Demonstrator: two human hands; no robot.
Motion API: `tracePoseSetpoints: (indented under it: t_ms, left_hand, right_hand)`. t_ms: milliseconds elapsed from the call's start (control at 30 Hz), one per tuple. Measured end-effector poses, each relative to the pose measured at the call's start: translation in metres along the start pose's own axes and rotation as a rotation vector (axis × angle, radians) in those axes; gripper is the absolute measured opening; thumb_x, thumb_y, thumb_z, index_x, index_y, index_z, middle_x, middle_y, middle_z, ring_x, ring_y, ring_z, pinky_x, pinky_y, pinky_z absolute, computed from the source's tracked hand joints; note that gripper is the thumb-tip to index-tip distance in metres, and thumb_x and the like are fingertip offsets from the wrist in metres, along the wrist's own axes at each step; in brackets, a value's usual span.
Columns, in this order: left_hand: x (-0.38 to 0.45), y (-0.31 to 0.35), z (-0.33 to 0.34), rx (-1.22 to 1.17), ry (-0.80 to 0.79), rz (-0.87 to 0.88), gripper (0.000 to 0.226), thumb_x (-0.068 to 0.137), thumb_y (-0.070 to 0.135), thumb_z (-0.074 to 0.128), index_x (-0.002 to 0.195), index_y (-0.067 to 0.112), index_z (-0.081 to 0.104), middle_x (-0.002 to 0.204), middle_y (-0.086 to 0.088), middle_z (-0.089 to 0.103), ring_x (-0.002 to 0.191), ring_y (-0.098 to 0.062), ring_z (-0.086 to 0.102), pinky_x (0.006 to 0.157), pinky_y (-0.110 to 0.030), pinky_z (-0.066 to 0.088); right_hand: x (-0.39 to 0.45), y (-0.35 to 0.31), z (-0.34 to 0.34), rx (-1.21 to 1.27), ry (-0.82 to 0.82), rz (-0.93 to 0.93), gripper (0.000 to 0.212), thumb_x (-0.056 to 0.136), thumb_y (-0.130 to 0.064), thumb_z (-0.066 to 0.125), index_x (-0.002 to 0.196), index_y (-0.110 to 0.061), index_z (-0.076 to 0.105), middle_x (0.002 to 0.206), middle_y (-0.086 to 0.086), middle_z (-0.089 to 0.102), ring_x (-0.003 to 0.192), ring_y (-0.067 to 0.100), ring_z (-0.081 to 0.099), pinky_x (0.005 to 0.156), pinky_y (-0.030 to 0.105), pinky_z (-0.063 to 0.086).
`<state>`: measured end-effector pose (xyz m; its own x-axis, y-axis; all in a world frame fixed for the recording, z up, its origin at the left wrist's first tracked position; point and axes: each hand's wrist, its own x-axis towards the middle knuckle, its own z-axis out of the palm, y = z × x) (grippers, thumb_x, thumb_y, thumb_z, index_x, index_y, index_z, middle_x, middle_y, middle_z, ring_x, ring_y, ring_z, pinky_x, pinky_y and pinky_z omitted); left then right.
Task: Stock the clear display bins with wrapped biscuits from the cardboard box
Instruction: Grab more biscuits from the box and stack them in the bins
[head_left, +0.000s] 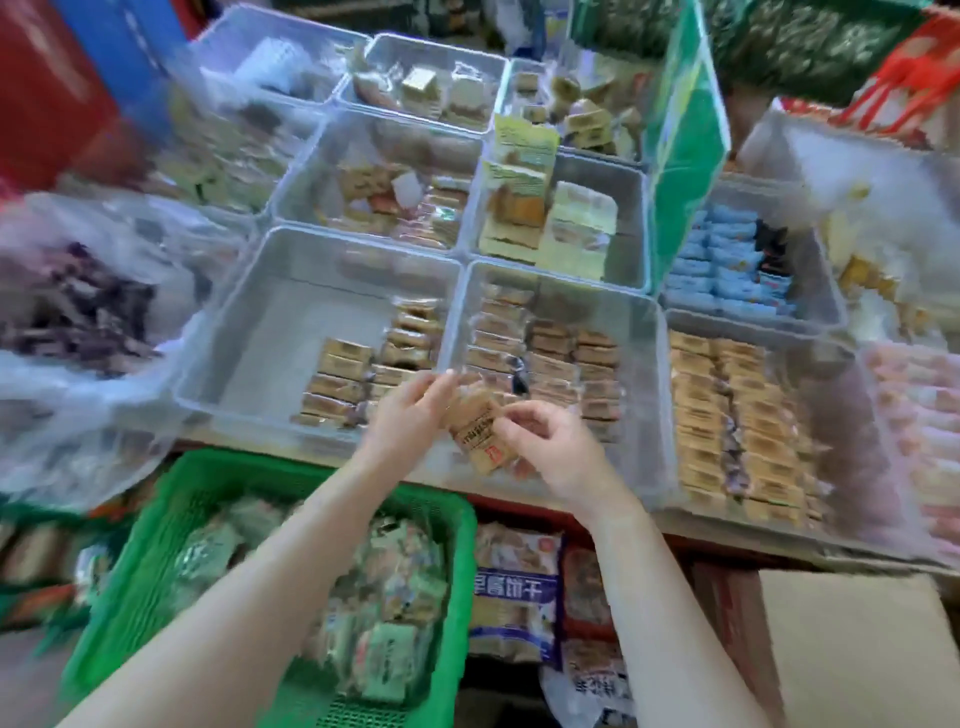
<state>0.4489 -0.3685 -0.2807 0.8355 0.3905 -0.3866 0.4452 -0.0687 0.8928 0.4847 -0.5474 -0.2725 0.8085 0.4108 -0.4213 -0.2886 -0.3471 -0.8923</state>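
Both hands hold a small stack of brown wrapped biscuits (477, 436) over the front edge of the display. My left hand (410, 410) grips the stack from the left, and my right hand (545, 441) pinches it from the right. Just behind stands a half-filled clear bin (270, 338) with rows of brown biscuits at its right side. To its right, another clear bin (639, 322) holds rows of the same kind. A flap of the cardboard box (852, 649) shows at the bottom right.
More clear bins of wrapped snacks fill the shelf behind and to the right (810, 431). A green plastic basket (156, 545) of green-wrapped packets sits below my left arm. Bagged goods (514, 587) lie below the shelf. A clear plastic bag (78, 312) bulges at the left.
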Motion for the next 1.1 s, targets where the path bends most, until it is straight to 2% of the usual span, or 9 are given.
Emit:
tracePoseSetpoints:
  t_ms: [133, 200, 300, 467, 567, 700, 833, 967, 1100]
  left_hand:
    - [0.052, -0.06, -0.104, 0.317, 0.223, -0.039, 0.018, 0.097, 0.025, 0.057, 0.104, 0.016, 0.071, 0.093, -0.002, 0.07, 0.09, -0.021, 0.063, 0.082, -0.032, 0.05]
    - [0.07, -0.079, -0.133, 0.692, 0.169, -0.004, 0.027, 0.094, 0.03, 0.055, 0.115, 0.021, 0.069, 0.108, -0.006, 0.068, 0.103, -0.026, 0.061, 0.09, -0.038, 0.046]
    - [0.085, -0.09, -0.152, 1.047, 0.049, 0.06, 0.034, 0.095, 0.038, 0.045, 0.121, 0.022, 0.061, 0.108, -0.007, 0.064, 0.102, -0.03, 0.062, 0.079, -0.037, 0.046]
    - [0.09, -0.098, -0.155, 1.062, 0.041, 0.136, 0.036, 0.095, 0.046, 0.038, 0.099, 0.018, 0.06, 0.092, -0.006, 0.066, 0.079, -0.029, 0.059, 0.058, -0.032, 0.036]
    - [0.091, -0.103, -0.154, 1.065, 0.05, 0.186, 0.037, 0.094, 0.048, 0.035, 0.093, 0.019, 0.057, 0.09, -0.006, 0.065, 0.079, -0.029, 0.061, 0.059, -0.032, 0.036]
    - [0.092, -0.104, -0.154, 1.057, 0.078, 0.196, 0.034, 0.094, 0.047, 0.035, 0.087, 0.019, 0.054, 0.082, -0.002, 0.06, 0.07, -0.024, 0.05, 0.057, -0.031, 0.03]
    - [0.092, -0.104, -0.154, 1.051, 0.056, 0.188, 0.037, 0.095, 0.047, 0.033, 0.087, 0.017, 0.054, 0.076, 0.001, 0.052, 0.07, -0.022, 0.052, 0.058, -0.031, 0.037]
    - [0.089, -0.099, -0.154, 1.063, 0.036, 0.164, 0.036, 0.095, 0.046, 0.032, 0.087, 0.019, 0.054, 0.076, 0.002, 0.054, 0.072, -0.022, 0.054, 0.058, -0.03, 0.037]
    - [0.085, -0.092, -0.156, 1.099, -0.011, 0.074, 0.034, 0.095, 0.044, 0.033, 0.091, 0.021, 0.057, 0.07, 0.006, 0.052, 0.069, -0.017, 0.055, 0.054, -0.028, 0.035]
  right_hand:
    - [0.068, -0.016, 0.081, -0.108, 0.086, 0.043, 0.02, 0.09, -0.018, 0.074, 0.106, -0.015, 0.061, 0.101, 0.01, 0.071, 0.083, 0.023, 0.067, 0.063, 0.035, 0.054]
    - [0.101, -0.027, 0.112, -0.187, 0.142, 0.006, 0.025, 0.088, -0.02, 0.075, 0.107, -0.016, 0.06, 0.102, 0.008, 0.071, 0.09, 0.026, 0.068, 0.062, 0.029, 0.05]
    - [0.156, -0.044, 0.147, -0.333, 0.229, -0.093, 0.027, 0.087, -0.021, 0.076, 0.109, -0.017, 0.061, 0.101, 0.0, 0.07, 0.094, 0.019, 0.068, 0.082, 0.032, 0.055]
    - [0.227, -0.049, 0.183, -0.636, 0.342, -0.31, 0.025, 0.088, -0.015, 0.069, 0.108, -0.018, 0.054, 0.099, 0.004, 0.07, 0.09, 0.027, 0.066, 0.08, 0.042, 0.053]
    - [0.249, -0.033, 0.192, -0.928, 0.245, -0.339, 0.022, 0.093, -0.011, 0.063, 0.111, -0.014, 0.053, 0.105, 0.01, 0.068, 0.094, 0.032, 0.063, 0.077, 0.04, 0.049]
    - [0.259, -0.009, 0.194, -1.268, 0.118, -0.347, 0.018, 0.095, -0.011, 0.057, 0.112, -0.014, 0.057, 0.11, 0.011, 0.07, 0.1, 0.036, 0.064, 0.088, 0.044, 0.046]
    - [0.258, -0.001, 0.197, -1.305, 0.064, -0.293, 0.032, 0.097, -0.006, 0.042, 0.119, -0.02, 0.061, 0.116, 0.005, 0.069, 0.112, 0.034, 0.059, 0.102, 0.044, 0.035]
    - [0.24, -0.006, 0.196, -1.385, -0.04, -0.271, 0.042, 0.097, -0.012, 0.043, 0.136, -0.019, 0.058, 0.14, 0.003, 0.058, 0.136, 0.025, 0.042, 0.115, 0.045, 0.025]
    - [0.196, -0.011, 0.183, -1.275, -0.054, -0.228, 0.038, 0.099, -0.022, 0.046, 0.134, -0.022, 0.061, 0.154, -0.003, 0.045, 0.15, 0.023, 0.025, 0.122, 0.052, 0.015]
